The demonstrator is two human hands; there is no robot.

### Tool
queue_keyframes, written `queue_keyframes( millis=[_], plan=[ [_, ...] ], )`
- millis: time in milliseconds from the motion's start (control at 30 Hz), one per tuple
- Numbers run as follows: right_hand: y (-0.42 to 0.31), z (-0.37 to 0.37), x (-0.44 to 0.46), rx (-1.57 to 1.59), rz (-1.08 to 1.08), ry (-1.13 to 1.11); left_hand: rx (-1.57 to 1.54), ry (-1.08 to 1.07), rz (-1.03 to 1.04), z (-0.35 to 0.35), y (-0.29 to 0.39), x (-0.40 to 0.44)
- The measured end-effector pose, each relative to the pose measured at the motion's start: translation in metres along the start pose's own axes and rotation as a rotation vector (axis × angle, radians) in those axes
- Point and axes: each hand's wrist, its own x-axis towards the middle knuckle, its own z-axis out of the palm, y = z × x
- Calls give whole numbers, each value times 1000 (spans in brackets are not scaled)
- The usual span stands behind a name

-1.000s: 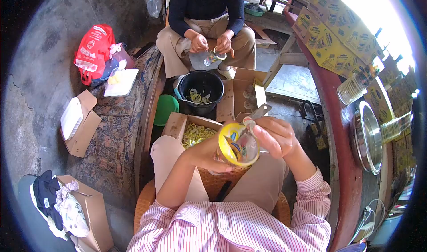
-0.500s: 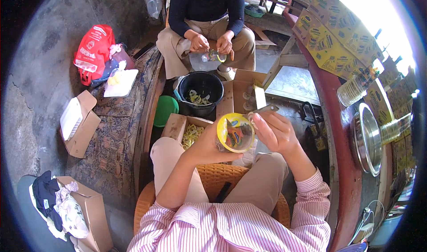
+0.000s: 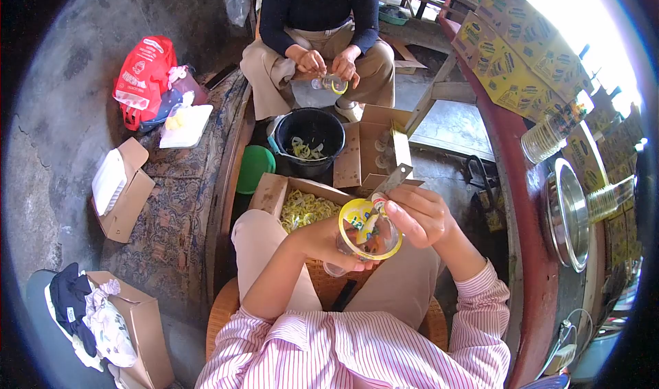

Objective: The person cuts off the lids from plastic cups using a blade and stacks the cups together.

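My left hand is wrapped round a clear plastic cup with a yellow rim, its mouth tilted towards me. Colourful print shows through the wall of the cup. In my right hand is a small knife, its metal blade pointing up and away, the end near my fingers close to the cup's rim. A cardboard box of curled yellow strips lies just beyond my left hand.
Opposite sits a person whose hands hold another yellow-rimmed cup. Between us stand a black bucket with strips inside and an open carton with clear cups. A metal basin and stacked cups are on the right.
The cup in my left hand has turned and moved slightly down and right. The knife in my right hand has swung, its blade now showing more steeply upright.
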Motion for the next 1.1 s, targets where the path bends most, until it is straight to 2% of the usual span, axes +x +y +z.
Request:
queue_keyframes(
  millis=[67, 167, 267, 367, 467, 567, 767, 900, 1100],
  plan=[
    [0, 1, 2, 2, -24, 11, -141, -77, 5, 4, 7, 3],
    [-3, 4, 4, 54, -23, 42, -160, -241, 114, 2, 4, 11],
    [-4, 7, 8, 75, -40, 76, -446, -394, 84, 7, 2, 15],
    [-3, 9, 8, 61, -59, 83, -573, -596, 164, 4, -17, 24],
    [-4, 12, 10, 82, -58, 117, -955, -754, 26, 10, -24, 28],
    [-2, 15, 8, 76, -64, 133, -1063, -977, 98, 15, -29, 40],
    [-1, 12, 10, -24, -78, 50, -1197, -1142, 184, 25, -27, 46],
    [2, 9, 8, -21, -63, 30, -1195, -1100, 134, 17, -26, 42],
    [7, 6, 6, -69, -66, 46, -1155, -1186, 175, 14, -29, 47]
  ],
)
